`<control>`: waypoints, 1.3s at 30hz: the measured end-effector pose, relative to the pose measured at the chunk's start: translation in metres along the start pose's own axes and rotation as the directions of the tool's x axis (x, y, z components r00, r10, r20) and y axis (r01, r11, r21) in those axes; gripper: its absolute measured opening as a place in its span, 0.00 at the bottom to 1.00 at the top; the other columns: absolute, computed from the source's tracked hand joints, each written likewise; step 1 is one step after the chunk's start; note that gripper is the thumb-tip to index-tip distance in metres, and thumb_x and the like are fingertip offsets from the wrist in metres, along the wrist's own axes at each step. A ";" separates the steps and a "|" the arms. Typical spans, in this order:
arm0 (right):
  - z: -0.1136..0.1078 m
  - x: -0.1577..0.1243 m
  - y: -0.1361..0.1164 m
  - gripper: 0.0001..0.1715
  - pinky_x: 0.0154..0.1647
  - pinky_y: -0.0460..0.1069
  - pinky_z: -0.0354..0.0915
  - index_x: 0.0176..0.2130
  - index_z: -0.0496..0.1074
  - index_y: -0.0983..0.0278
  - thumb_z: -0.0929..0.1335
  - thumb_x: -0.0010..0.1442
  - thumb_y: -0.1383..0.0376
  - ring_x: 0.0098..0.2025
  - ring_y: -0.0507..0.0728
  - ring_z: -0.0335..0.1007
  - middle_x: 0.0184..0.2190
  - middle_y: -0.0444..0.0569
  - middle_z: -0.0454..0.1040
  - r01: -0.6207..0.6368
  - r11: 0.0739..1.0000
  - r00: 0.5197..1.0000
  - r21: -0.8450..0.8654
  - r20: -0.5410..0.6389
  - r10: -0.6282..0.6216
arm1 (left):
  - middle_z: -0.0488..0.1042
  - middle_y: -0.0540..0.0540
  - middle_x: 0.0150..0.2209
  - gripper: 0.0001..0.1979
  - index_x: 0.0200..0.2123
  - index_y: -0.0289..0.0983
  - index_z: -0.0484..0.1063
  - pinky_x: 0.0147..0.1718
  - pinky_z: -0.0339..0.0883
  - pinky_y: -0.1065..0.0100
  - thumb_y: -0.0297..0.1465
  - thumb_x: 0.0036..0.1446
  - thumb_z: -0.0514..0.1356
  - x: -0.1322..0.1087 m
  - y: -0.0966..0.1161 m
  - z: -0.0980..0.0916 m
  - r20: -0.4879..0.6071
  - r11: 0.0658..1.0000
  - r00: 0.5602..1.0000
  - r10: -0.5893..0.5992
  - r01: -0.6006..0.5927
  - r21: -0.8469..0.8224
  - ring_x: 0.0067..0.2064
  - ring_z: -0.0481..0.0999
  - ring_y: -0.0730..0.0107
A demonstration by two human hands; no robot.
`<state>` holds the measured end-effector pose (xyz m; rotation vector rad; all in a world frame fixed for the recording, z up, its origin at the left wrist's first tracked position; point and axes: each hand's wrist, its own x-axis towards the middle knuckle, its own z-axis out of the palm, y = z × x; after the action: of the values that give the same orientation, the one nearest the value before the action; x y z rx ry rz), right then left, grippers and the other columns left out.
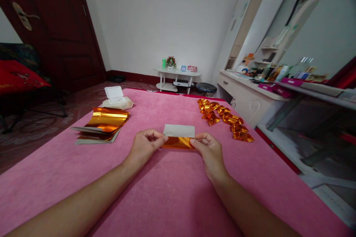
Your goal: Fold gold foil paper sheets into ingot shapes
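Between my two hands is a sheet of gold foil paper (179, 131), its pale back facing me at the top and a shiny gold band folded along the near edge. My left hand (148, 142) pinches the left end of that band between thumb and fingers. At the right end, my right hand (207, 150) grips it the same way. A stack of gold foil paper sheets (108, 120) lies to the left, curling upward. Several folded gold foil pieces (222, 114) lie in rows to the right.
The pink cloth-covered surface (167, 192) spreads under everything. A pack of wipes with its white lid raised (116, 98) sits behind the stack. Farther off are a low white table (178, 72), a round stool (206, 87) and a dressing table (241, 92) crowded with bottles.
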<state>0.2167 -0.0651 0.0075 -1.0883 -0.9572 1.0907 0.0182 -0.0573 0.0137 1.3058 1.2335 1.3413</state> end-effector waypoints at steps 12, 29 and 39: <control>-0.004 0.008 0.007 0.14 0.25 0.45 0.63 0.34 0.65 0.62 0.69 0.44 0.68 0.25 0.53 0.71 0.24 0.41 0.72 0.140 0.850 0.990 -0.509 0.091 -0.109 | 0.69 0.52 0.21 0.04 0.27 0.33 0.71 0.23 0.59 0.75 0.29 0.47 0.61 0.005 -0.012 0.001 0.126 0.958 0.989 0.074 -0.106 0.265 0.23 0.68 0.76; -0.007 0.006 0.002 0.09 0.29 0.44 0.59 0.29 0.70 0.61 0.67 0.47 0.74 0.28 0.50 0.64 0.29 0.42 0.66 0.388 0.438 0.919 -0.811 0.308 -0.244 | 0.66 0.45 0.49 0.10 0.38 0.47 0.77 0.45 0.58 0.58 0.29 0.52 0.62 0.004 -0.003 -0.004 0.395 0.398 0.840 0.371 -0.529 0.750 0.50 0.64 0.58; -0.005 0.000 -0.002 0.22 0.34 0.44 0.60 0.38 0.77 0.54 0.62 0.55 0.76 0.34 0.52 0.66 0.32 0.44 0.68 0.495 0.329 0.868 -0.804 0.478 -0.136 | 0.72 0.47 0.41 0.15 0.50 0.45 0.70 0.42 0.54 0.64 0.28 0.61 0.54 0.010 0.006 -0.006 0.810 0.229 0.521 0.270 -0.851 0.472 0.44 0.67 0.67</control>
<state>0.2218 -0.0668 0.0088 -1.4971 -2.1260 0.2922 0.0122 -0.0483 0.0216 2.9659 0.9031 0.5055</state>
